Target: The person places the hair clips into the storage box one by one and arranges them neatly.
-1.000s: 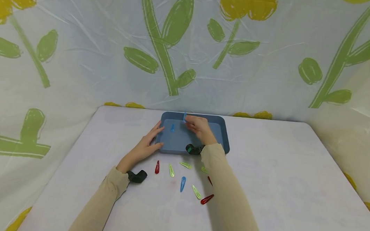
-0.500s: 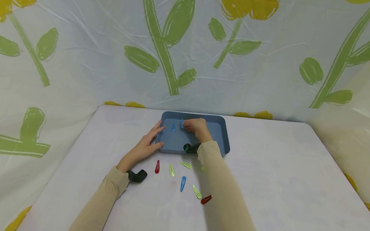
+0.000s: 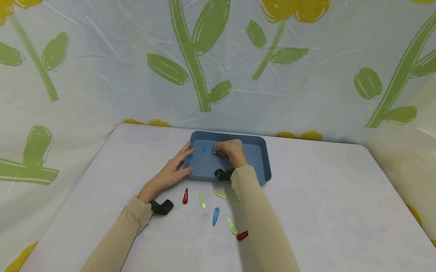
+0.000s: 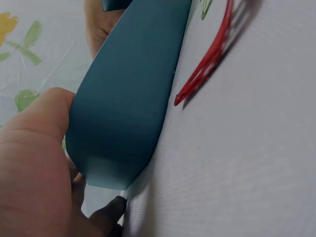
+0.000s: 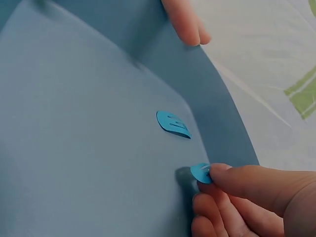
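Note:
In the head view, my right hand (image 3: 232, 150) is over the blue-grey tray (image 3: 205, 175). Its thumb and fingers pinch a blue snap hair clip (image 5: 201, 173) low over the tray floor. Beside it, nearer the tray's left side, lies another blue hair clip (image 5: 173, 124). My left hand (image 3: 169, 172) rests against the left side of the tray, fingers fairly straight; its thumb touches the near wall in the left wrist view. On the table before the tray are a red hair clip (image 3: 185, 196), a green hair clip (image 3: 202, 200) and a blue hair clip (image 3: 215, 216).
Several more clips lie near my right sleeve (image 3: 261, 220), among them a green clip (image 3: 231, 226) and a dark red clip (image 3: 242, 235), partly covered by the sleeve. Behind the white table (image 3: 329, 199) hangs a flower-patterned sheet (image 3: 125, 65).
My right hand has lowered the blue hair clip from near the tray's far rim down towards its floor, coming slightly nearer. The left hand stays put.

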The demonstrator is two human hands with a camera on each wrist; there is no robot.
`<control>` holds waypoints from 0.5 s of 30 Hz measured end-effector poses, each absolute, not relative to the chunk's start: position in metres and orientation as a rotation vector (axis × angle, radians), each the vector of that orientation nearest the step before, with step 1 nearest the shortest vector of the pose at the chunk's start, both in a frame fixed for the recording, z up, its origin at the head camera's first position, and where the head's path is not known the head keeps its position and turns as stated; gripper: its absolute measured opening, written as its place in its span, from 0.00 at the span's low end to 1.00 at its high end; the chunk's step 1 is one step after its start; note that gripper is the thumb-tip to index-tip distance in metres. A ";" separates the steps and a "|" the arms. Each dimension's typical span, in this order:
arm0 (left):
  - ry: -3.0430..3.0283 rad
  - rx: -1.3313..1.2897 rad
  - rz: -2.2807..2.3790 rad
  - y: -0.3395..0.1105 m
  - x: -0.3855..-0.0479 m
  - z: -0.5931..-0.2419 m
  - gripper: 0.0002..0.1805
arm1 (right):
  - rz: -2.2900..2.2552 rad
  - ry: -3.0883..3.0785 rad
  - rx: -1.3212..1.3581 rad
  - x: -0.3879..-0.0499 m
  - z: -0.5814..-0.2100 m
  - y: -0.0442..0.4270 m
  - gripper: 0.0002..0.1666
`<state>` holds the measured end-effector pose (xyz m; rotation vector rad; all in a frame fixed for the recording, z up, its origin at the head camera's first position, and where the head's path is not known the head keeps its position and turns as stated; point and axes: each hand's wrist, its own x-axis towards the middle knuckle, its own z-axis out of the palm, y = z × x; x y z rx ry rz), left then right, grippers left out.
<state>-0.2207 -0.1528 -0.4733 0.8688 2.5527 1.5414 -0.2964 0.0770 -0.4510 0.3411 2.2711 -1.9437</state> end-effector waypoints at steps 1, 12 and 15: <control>2.551 0.867 1.541 -0.153 -0.221 -0.474 0.35 | -1.926 2.284 0.339 -0.296 -0.451 0.077 0.13; 2.545 0.875 1.547 -0.154 -0.222 -0.475 0.35 | -1.747 2.389 0.384 -0.297 -0.448 0.075 0.10; 2.551 0.882 1.545 -0.155 -0.228 -0.485 0.35 | -1.712 2.411 0.401 -0.298 -0.448 0.074 0.09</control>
